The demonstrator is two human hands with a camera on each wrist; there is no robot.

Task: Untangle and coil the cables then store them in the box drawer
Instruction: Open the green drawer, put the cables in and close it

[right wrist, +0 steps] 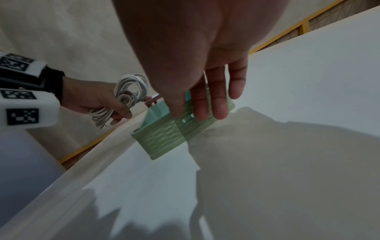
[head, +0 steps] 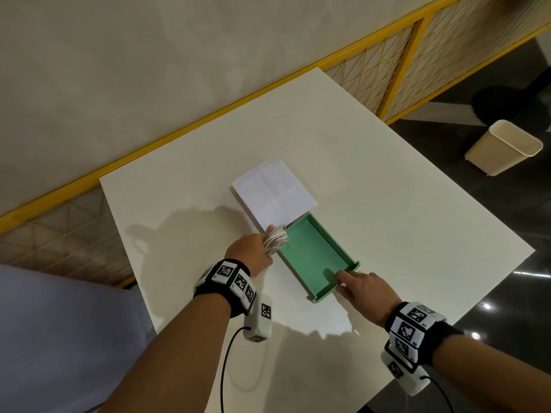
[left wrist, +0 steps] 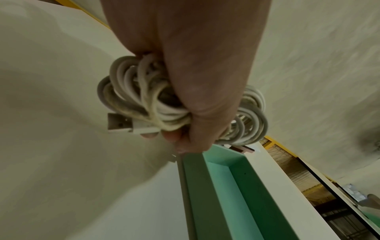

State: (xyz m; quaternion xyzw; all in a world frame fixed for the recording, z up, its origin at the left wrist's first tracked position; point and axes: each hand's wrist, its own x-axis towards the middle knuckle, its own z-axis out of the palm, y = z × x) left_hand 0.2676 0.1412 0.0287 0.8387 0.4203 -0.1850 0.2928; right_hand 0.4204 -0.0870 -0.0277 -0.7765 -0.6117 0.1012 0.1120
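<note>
My left hand (head: 262, 248) grips a bundle of coiled white cables (head: 276, 238) just above the back left corner of the green drawer (head: 335, 241). The drawer is pulled out of the white box (head: 274, 190) and nothing lies in it. In the left wrist view the coils (left wrist: 131, 91) bulge out of my fist (left wrist: 195, 65), and a USB plug (left wrist: 118, 124) sticks out to the left above the drawer's wall (left wrist: 244, 186). My right hand (head: 347, 283) pinches the drawer's ribbed front (right wrist: 164, 134), thumb at the notch, fingers (right wrist: 218, 99) on the outer face.
The box and drawer sit mid-table on a white tabletop (head: 402, 204). A yellow-framed mesh railing (head: 387, 67) runs behind the table along the wall. A cream waste bin (head: 504, 147) stands on the dark floor at the right. Wrist camera leads hang near the table's front edge.
</note>
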